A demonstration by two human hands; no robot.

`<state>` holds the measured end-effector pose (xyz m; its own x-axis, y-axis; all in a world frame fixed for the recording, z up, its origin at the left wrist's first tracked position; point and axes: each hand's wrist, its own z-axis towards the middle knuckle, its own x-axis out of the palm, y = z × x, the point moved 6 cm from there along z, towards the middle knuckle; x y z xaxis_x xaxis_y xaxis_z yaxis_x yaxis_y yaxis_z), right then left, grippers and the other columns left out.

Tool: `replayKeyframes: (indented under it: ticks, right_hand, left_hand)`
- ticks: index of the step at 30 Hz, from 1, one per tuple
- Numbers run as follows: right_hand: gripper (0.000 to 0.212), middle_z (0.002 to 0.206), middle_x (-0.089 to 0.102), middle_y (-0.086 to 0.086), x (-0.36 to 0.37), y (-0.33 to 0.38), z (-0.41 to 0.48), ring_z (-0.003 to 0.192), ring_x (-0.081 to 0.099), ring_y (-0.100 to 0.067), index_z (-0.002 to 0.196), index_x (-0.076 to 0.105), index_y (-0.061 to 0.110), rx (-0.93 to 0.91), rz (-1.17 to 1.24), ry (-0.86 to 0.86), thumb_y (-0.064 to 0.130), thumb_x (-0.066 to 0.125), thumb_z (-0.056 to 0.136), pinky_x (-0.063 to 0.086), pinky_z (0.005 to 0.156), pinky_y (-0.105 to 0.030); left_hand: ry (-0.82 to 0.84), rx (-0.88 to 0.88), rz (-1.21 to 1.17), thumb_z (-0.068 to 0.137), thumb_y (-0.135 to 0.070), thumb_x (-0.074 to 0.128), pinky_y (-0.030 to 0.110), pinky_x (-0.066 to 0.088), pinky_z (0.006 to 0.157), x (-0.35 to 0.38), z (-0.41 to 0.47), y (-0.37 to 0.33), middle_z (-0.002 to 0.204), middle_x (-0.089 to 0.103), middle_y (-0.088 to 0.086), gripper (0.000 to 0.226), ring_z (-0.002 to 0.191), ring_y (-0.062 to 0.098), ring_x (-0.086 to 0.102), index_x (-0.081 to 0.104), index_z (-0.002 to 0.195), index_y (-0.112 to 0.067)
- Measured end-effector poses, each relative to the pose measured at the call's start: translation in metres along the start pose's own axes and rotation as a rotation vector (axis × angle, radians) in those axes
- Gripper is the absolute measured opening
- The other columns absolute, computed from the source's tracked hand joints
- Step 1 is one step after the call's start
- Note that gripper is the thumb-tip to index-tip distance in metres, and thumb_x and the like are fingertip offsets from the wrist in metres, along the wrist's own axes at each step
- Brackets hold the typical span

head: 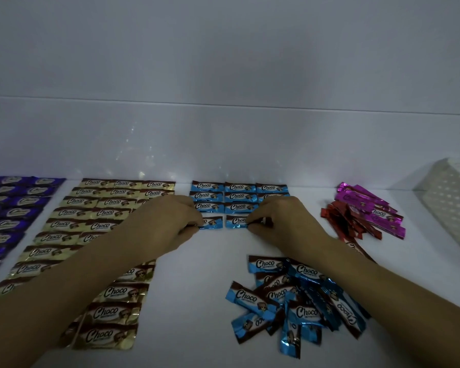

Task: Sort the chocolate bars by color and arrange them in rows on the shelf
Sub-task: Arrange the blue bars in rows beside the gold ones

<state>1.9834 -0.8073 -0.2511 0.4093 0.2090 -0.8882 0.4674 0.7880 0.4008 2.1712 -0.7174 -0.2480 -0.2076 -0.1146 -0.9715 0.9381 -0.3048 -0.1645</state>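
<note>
Blue Choco bars lie in neat rows (pixel 239 196) at the middle back of the white shelf (pixel 202 261). My left hand (pixel 168 221) pinches the left end of a blue bar (pixel 211 223) in the front row. My right hand (pixel 279 221) pinches the right end of the blue bar beside it (pixel 235 221). A loose heap of blue bars (pixel 295 301) lies in front, under my right forearm. Gold bars (pixel 91 235) fill ordered rows on the left, partly hidden by my left forearm. Purple bars (pixel 8 213) are lined up at the far left.
A mixed pile of magenta bars (pixel 369 205) and red bars (pixel 343 221) lies at the right. A white perforated basket (pixel 449 205) stands at the far right edge. The shelf's back wall (pixel 223 134) rises just behind the rows.
</note>
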Motion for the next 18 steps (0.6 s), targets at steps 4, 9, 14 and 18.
replayKeyframes:
  ticks: [4, 9, 14, 18]
  right_hand:
    - [0.016, 0.095, 0.074, 0.006, 0.0012, -0.0015, 0.0045, 0.082, 0.063, -0.007, 0.102, 0.079, 0.026, 0.001, -0.001, 0.0, 0.023, 0.076, 0.086, 0.055, 0.081, -0.026]
    - [0.016, 0.095, 0.074, 0.007, 0.0026, -0.0027, 0.0041, 0.082, 0.065, -0.008, 0.101, 0.079, 0.027, -0.015, -0.009, -0.005, 0.023, 0.075, 0.086, 0.057, 0.08, -0.028]
    - [0.016, 0.096, 0.074, 0.007, 0.0019, -0.004, 0.0029, 0.085, 0.065, -0.008, 0.102, 0.079, 0.026, -0.021, -0.006, -0.003, 0.024, 0.075, 0.087, 0.057, 0.081, -0.029]
    - [0.016, 0.098, 0.074, 0.007, 0.0014, -0.0042, 0.0036, 0.086, 0.066, -0.008, 0.102, 0.079, 0.026, -0.013, -0.007, 0.002, 0.026, 0.074, 0.087, 0.057, 0.083, -0.03]
  left_hand:
    - [-0.023, 0.008, 0.012, 0.086, -0.023, 0.073, 0.026, 0.057, 0.066, -0.0004, -0.0004, 0.0016, 0.091, 0.067, -0.006, 0.009, 0.079, 0.007, 0.061, 0.076, 0.095, -0.023]
    - [-0.044, 0.032, 0.053, 0.081, -0.023, 0.078, 0.026, 0.057, 0.058, -0.0026, 0.0012, 0.0003, 0.087, 0.069, -0.007, 0.012, 0.076, 0.008, 0.064, 0.076, 0.092, -0.024]
    - [-0.056, 0.03, 0.082, 0.078, -0.025, 0.08, 0.027, 0.057, 0.055, -0.0025, 0.0033, -0.0002, 0.089, 0.07, -0.006, 0.017, 0.077, 0.011, 0.067, 0.076, 0.094, -0.025]
    - [-0.061, 0.036, 0.094, 0.077, -0.025, 0.08, 0.027, 0.057, 0.053, -0.0028, 0.0039, -0.0014, 0.089, 0.071, -0.005, 0.017, 0.077, 0.012, 0.067, 0.077, 0.094, -0.024]
